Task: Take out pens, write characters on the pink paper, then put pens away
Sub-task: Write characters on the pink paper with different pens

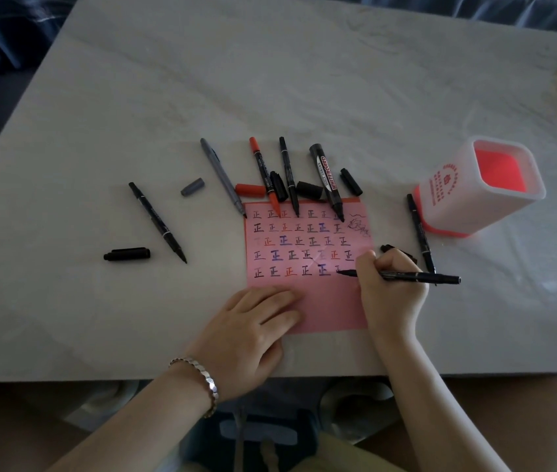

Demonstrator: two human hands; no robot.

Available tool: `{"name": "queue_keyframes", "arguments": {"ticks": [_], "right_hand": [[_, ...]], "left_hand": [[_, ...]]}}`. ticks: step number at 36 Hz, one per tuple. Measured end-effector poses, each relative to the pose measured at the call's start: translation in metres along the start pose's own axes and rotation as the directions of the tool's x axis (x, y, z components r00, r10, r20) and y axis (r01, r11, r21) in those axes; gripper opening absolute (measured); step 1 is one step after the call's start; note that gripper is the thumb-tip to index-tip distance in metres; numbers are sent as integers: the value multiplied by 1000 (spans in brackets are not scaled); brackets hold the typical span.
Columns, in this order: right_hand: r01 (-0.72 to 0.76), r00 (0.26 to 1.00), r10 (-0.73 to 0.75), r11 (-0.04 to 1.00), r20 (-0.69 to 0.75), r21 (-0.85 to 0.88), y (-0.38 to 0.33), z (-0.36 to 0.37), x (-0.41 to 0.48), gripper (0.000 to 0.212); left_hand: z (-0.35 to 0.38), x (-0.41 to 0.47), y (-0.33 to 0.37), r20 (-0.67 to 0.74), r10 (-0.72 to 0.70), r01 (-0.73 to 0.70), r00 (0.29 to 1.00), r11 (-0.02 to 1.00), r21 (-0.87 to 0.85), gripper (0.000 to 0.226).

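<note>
Your right hand (389,287) is clamped around a black pen (406,276), its tip touching the pink paper (307,264) at the right end of the fifth row, where a character is only partly drawn. Your left hand (253,328) lies flat, fingers together, pinning the paper's lower left corner at about seven o'clock from the tip. Keep that palm pressing down so the sheet cannot slide as you pull each stroke.

The pen lies very low, nearly level with the table (100,131). Raising the barrel a little would likely give a cleaner line. Match the size of the neighbouring characters and keep to the row.

At twelve o'clock from the paper, uncapped pens fan out, among them a red pen (263,172) and a thick whiteboard marker (326,178), several tips resting on the paper's top edge. Loose caps lie among them. Avoid nudging them.

Another black pen (158,221) and its cap (127,254) lie well off at nine o'clock. The pen holder (481,185) stands at two o'clock, apparently empty, ready for the tidy-up.
</note>
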State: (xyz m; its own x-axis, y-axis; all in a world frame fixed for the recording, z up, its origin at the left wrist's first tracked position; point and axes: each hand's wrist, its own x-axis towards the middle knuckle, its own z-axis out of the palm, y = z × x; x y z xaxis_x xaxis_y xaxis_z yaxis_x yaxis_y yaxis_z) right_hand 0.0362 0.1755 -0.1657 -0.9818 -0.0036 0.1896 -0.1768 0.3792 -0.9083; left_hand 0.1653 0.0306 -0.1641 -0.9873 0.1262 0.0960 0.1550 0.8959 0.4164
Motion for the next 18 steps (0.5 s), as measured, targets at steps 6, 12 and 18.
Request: {"name": "queue_keyframes", "arguments": {"ticks": [6, 12, 18], "right_hand": [[-22, 1000, 22, 1000, 7, -1, -1, -1, 0, 31], [-30, 999, 30, 999, -27, -11, -1, -1, 0, 30], [-41, 996, 38, 999, -86, -27, -1, -1, -1, 29]], "left_hand": [[0, 1, 0, 8, -2, 2, 1000, 1000, 8, 36], [-1, 0, 0, 11, -1, 1, 1000, 1000, 7, 36], [-1, 0, 0, 3, 4, -4, 1000, 1000, 6, 36]]}}
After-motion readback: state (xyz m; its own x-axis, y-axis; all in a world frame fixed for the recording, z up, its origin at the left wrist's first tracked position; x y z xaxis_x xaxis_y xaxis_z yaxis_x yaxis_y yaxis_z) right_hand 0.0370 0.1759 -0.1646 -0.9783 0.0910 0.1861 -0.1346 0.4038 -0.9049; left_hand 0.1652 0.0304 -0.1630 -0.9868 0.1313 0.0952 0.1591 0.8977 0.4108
